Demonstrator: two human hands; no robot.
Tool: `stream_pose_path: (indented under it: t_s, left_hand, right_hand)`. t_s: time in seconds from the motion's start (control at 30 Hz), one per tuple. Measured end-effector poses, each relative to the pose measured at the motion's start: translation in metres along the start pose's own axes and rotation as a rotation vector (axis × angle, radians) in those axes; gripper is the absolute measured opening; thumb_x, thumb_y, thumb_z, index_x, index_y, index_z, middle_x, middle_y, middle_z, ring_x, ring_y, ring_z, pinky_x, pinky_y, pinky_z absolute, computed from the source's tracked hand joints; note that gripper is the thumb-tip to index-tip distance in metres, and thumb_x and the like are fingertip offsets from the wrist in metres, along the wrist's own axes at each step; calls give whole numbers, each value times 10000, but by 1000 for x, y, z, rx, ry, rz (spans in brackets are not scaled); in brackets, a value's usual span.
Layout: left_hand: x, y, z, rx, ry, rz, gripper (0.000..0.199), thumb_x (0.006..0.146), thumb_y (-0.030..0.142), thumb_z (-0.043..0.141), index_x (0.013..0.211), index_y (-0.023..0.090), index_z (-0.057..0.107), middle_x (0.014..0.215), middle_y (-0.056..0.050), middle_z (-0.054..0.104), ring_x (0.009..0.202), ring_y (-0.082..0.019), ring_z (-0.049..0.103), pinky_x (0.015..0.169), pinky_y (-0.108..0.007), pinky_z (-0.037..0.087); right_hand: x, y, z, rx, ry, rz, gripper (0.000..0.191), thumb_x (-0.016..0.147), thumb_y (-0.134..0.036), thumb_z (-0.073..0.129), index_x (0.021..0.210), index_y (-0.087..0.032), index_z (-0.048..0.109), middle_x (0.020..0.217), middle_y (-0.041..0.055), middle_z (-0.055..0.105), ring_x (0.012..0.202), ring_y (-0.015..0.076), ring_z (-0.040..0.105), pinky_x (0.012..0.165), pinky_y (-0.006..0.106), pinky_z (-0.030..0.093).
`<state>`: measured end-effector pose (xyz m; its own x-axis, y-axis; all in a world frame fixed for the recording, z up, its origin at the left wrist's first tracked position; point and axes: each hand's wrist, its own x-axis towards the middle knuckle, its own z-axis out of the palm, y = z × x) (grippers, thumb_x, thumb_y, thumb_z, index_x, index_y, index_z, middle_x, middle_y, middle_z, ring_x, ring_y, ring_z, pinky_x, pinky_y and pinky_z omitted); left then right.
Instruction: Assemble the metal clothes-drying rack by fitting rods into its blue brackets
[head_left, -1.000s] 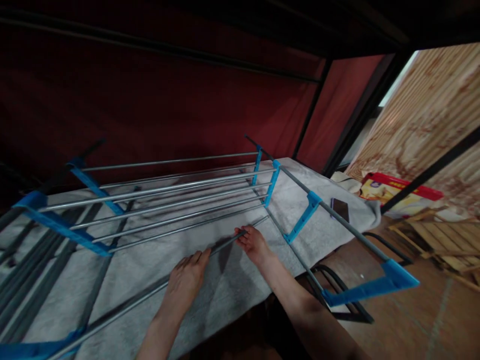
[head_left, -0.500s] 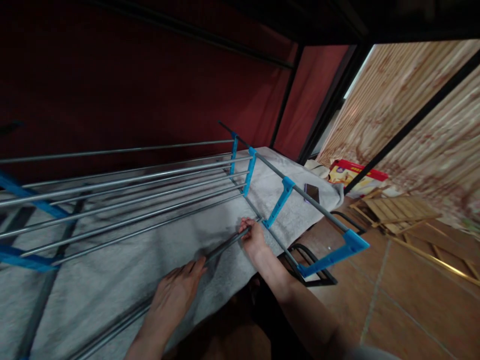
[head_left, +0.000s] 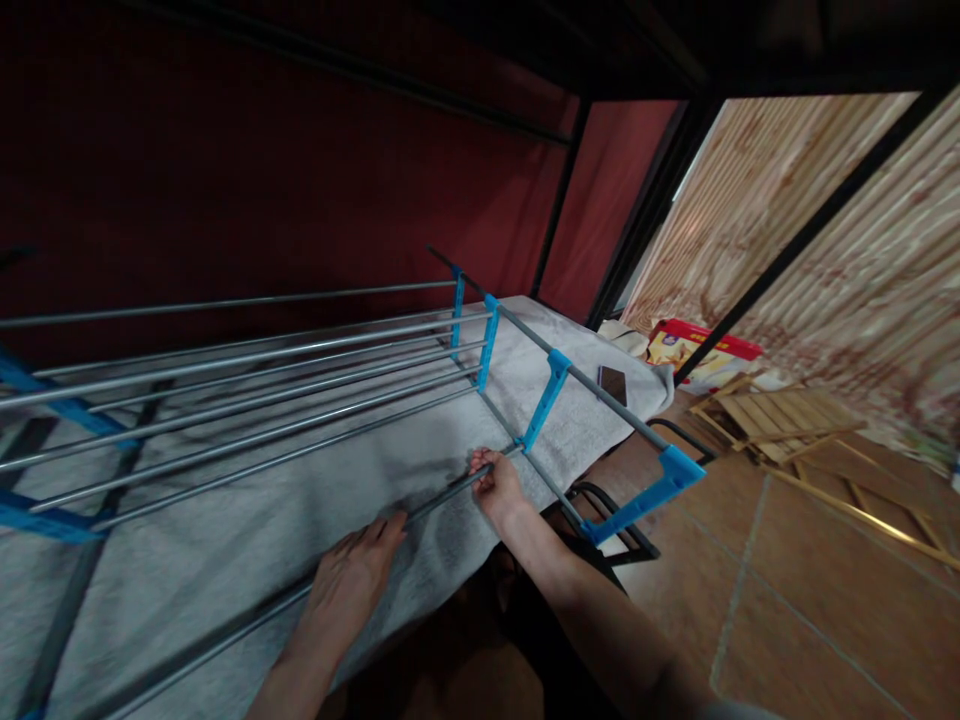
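Observation:
A long grey metal rod [head_left: 450, 492] runs diagonally across the grey cloth [head_left: 375, 450], its far end at the foot of a blue bracket [head_left: 546, 400]. My right hand [head_left: 496, 485] pinches the rod near that end. Farther down its length, my left hand [head_left: 360, 565] is wrapped over the rod, palm down. Beyond both hands stands a rack of parallel metal tubes [head_left: 300, 405] joined to blue plastic brackets. Another blue bracket [head_left: 649, 492] sits at the near right end of the side tube.
A phone [head_left: 612, 384] lies on the cloth at the right. Past it are a red and yellow box [head_left: 701, 350], a folded wooden rack [head_left: 795, 420] on the tiled floor and a black metal frame post [head_left: 810, 225]. A dark red wall stands behind.
The view has shifted slightly, so the rack and the floor items appear a little farther left. Both hands keep their hold on the rod.

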<state>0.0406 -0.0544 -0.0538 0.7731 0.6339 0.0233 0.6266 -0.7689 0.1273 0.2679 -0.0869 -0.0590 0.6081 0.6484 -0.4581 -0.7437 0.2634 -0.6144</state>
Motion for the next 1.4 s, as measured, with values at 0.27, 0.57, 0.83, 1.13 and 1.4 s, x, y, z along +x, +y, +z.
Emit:
stream_pose_path:
  t_s: [0.27,0.57,0.83,1.13,1.4]
  left_hand:
    - [6,-2,-2,-3,-13,0,430,990,255,292,1296,211,590,1150,-109,696,969,-233,682,869,-374,504]
    - [6,1,-4,-29,-56,-15,440,988,253,286,1309,207,584,1153,-100,700,944,-230,684,855,-376,508]
    - [7,1,-4,-55,-31,-20,425,991,249,291,1281,213,599,1159,-99,700,970,-229,689,857,-369,510]
    - [9,-1,-1,-58,-73,-21,432,998,274,272,1297,218,578,1196,-100,691,1000,-222,686,879,-356,509]
    - [10,5,-2,-56,-109,-66,448,997,256,262,1331,193,554,1212,-115,684,1009,-226,688,884,-360,511]
  right_hand:
    - [-2,1,6,113,79,123,156,737,-59,479,665,-182,541,565,-15,580,461,78,535,460,157,457]
    - [-7,0,5,150,126,157,162,761,-76,476,664,-185,546,566,-13,578,452,79,527,452,159,465]
    - [-4,2,0,150,117,182,159,755,-65,484,685,-185,562,615,15,621,512,104,588,508,191,516]
    - [-5,4,-1,125,143,158,147,797,-90,486,709,-189,551,636,11,625,523,101,590,524,196,517]
    - [-10,0,-2,96,116,175,133,808,-88,490,732,-174,558,652,15,625,560,105,595,581,202,528]
